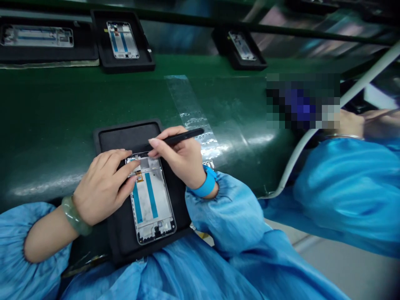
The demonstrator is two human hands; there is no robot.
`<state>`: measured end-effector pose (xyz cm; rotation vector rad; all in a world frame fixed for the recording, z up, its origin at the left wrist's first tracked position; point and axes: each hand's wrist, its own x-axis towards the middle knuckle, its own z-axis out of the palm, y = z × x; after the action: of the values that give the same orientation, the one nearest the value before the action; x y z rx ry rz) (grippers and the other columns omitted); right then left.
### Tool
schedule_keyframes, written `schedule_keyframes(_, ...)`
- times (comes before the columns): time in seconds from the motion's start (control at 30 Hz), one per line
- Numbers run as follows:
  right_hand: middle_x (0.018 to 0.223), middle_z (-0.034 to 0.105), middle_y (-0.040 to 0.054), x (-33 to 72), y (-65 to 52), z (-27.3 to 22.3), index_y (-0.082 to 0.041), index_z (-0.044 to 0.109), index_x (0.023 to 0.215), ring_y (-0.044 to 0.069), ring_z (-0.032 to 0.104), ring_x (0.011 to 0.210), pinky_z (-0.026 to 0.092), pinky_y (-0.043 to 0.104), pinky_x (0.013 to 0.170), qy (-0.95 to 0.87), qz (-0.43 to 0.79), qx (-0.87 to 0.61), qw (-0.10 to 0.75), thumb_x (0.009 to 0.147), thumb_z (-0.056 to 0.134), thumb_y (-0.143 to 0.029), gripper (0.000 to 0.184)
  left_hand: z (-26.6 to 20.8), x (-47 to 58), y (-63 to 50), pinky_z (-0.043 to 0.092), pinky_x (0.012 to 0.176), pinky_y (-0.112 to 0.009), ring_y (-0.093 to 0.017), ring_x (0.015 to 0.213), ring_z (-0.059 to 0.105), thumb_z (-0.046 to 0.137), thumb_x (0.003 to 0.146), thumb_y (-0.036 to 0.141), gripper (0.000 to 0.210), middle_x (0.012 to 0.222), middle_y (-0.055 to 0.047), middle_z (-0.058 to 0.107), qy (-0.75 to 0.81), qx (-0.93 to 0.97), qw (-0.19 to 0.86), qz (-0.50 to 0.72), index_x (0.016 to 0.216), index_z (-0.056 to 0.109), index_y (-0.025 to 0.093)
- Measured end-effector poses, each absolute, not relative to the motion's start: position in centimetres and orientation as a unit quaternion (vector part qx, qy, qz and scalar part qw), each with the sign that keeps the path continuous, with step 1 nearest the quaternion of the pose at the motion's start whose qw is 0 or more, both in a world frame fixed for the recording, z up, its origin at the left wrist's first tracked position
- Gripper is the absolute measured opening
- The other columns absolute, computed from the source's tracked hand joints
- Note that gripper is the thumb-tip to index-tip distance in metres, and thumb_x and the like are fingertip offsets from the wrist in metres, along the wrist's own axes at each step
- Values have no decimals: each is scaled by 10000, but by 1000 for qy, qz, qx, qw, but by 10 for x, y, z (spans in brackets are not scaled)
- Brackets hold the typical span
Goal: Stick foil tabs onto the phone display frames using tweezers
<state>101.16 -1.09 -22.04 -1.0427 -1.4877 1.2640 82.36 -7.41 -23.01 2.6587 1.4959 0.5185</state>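
Note:
A phone frame [161,193] with blue strips and an orange flex cable lies in a black foam tray [120,233]. My left hand [103,179] is on its upper left edge, fingers curled over the frame, with thumb and index finger beside the small flex connector [139,176]. In my right hand [183,160] is a slim black pen-like tool [187,135], pinched between thumb and fingers. Its rear end points up to the right, and its working tip, near the frame's top edge, is hard to make out.
A clear plastic strip [193,112] lies on the green work surface [56,125]. Farther back, black trays [128,64] hold more phone frames. At the right, a white cable [296,154] curves past a co-worker's blue sleeve [350,179]. One area there is pixelated.

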Motion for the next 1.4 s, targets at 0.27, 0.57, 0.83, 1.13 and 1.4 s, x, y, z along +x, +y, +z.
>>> schedule_keyframes(0.27,875,615,3,1007,0,-220,-209,498,872,118,666,779,577,268,742,-601,558,-368,439,794,636,-405,252,-232,825,-75,445,904,-480,-299,1105,504,478,897,316,337,1185,-141,550,481,856,13,189,1169,559,135)
schedule_keyframes(0.57,869,582,5,1006,3,-230,-198,486,878,113,651,802,546,259,735,-662,521,-342,415,848,571,-342,171,-232,825,-75,443,898,-484,-312,1107,501,470,900,317,371,1189,-151,547,483,857,11,181,1197,551,110)
schedule_keyframes(0.83,798,574,-4,1006,4,-234,-184,496,869,98,606,695,502,228,610,-716,455,-338,407,839,567,-320,156,-232,824,-75,455,884,-490,-314,1108,500,464,905,323,374,1198,-146,545,484,858,18,172,1205,556,120)
schedule_keyframes(1.13,777,560,-32,1002,-1,-232,-184,514,833,64,580,669,487,190,631,-768,351,-333,420,823,551,-176,40,-231,824,-74,463,883,-500,-322,1097,505,464,903,309,374,1178,-158,544,481,860,16,172,1204,553,105)
schedule_keyframes(1.4,771,576,-32,1002,-2,-229,-177,516,836,59,581,651,486,175,613,-786,310,-332,419,821,551,-157,44,-231,825,-74,467,870,-503,-327,1084,512,470,899,300,362,1169,-161,547,481,859,12,174,1185,563,100)
